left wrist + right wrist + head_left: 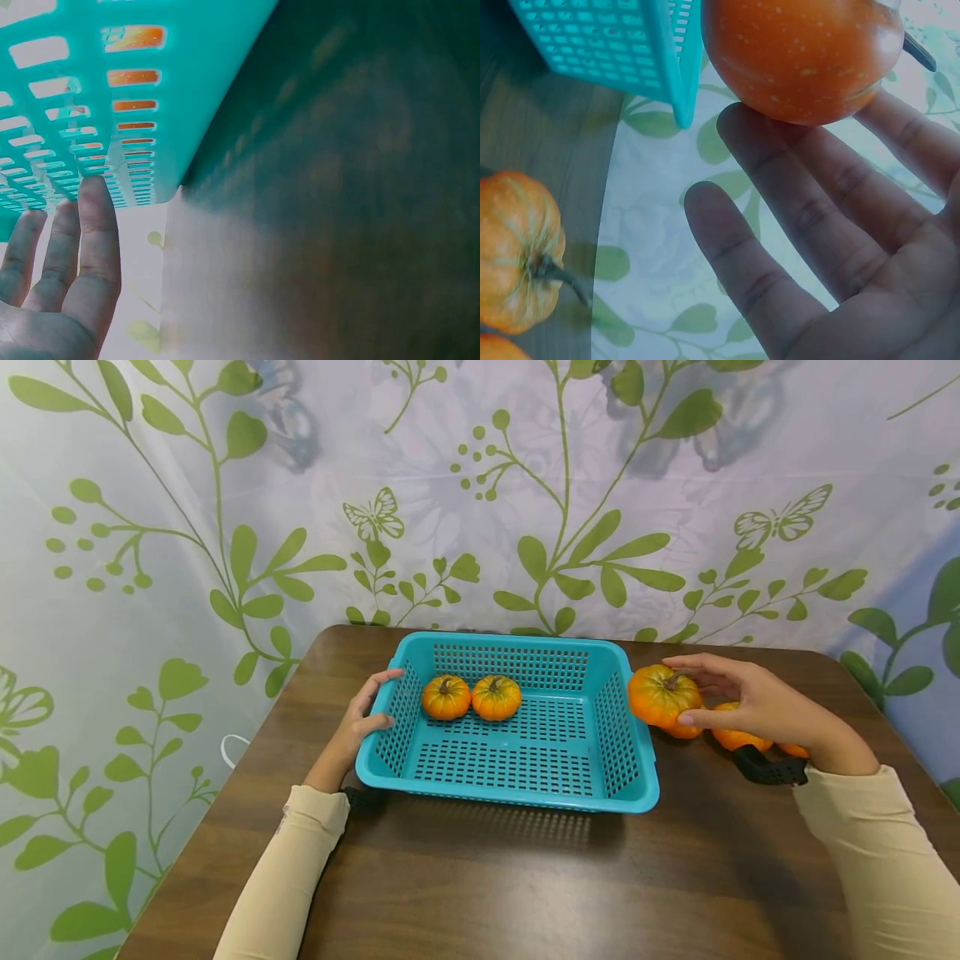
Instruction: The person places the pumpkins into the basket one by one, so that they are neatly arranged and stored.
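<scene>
A turquoise plastic basket (pixel 517 791) with slotted walls is in the middle of the head view. Inside it, toward the left, two small orange pumpkins (pixel 446 697) sit side by side. My left hand (pixel 352 727) holds the basket's left rim, thumb and index finger over the edge. Its other fingers (pixel 97 232) lie along the outer wall in the left wrist view. Beside the basket's right rim, my right hand (pixel 738 693) grips another pumpkin (pixel 660 700) between thumb and fingers. That pumpkin (pixel 802 60) is raised in the right wrist view.
More pumpkins (pixel 742 739) lie on the brown wooden table (pixel 480 885) under and behind my right hand, partly hidden by it. One pumpkin (pixel 517 251) shows its curved stem in the right wrist view. A leaf-patterned curtain (pixel 450 485) hangs behind the table.
</scene>
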Tool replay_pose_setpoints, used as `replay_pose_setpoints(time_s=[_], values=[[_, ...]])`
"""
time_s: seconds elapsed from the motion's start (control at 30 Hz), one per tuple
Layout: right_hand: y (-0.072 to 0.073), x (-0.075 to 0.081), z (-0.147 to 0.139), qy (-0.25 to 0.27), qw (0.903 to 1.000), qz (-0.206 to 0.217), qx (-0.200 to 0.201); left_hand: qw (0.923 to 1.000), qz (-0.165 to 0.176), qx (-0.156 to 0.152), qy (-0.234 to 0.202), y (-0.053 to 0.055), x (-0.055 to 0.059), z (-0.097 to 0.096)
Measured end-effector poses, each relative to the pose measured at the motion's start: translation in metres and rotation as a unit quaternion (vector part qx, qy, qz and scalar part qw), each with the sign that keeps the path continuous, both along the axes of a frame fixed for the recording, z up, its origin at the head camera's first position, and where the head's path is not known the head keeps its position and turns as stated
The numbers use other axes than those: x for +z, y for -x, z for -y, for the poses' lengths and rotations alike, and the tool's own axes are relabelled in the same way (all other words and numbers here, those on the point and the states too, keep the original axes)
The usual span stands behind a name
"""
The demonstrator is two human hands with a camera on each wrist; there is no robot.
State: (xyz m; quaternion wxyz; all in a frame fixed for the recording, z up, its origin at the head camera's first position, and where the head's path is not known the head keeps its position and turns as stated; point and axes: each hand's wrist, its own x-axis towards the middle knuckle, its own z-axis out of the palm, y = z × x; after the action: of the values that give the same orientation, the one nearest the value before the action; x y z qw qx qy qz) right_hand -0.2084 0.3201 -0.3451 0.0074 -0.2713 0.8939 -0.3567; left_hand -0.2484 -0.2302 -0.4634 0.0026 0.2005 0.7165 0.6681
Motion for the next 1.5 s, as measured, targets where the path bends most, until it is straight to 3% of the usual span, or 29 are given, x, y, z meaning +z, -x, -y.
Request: replay_pose_setpoints(time_s=[0.73, 1.5], values=[[0.023, -0.003, 0.026, 0.047, 0.9966, 0.064, 0.024, 1.0, 0.001, -0.004, -0.004, -0.001, 0.001, 0.0], [0.058, 0.002, 0.061, 0.031, 0.9867, 0.157, 0.029, 1.0, -0.007, -0.001, 0.0, 0.0, -0.001, 0.001]])
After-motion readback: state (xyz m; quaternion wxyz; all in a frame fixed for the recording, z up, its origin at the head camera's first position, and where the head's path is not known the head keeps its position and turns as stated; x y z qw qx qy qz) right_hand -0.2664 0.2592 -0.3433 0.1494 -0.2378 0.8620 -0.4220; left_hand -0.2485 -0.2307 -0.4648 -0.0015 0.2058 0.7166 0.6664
